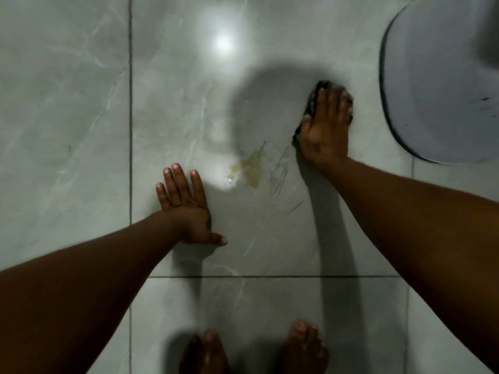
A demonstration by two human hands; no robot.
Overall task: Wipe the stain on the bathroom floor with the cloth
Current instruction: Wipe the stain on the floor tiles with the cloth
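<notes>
I see the stain, a yellowish smear, wet-edged, on the grey floor. My right hand presses flat on the dark crumpled cloth, just right of the stain and beyond it, not touching it. My left hand lies splayed, empty, left of it.

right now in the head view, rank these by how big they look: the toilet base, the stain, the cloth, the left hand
1. toilet base, cut off by the frame edge
2. left hand
3. stain and cloth: not ranked, since the right hand covers most of the cloth
</notes>
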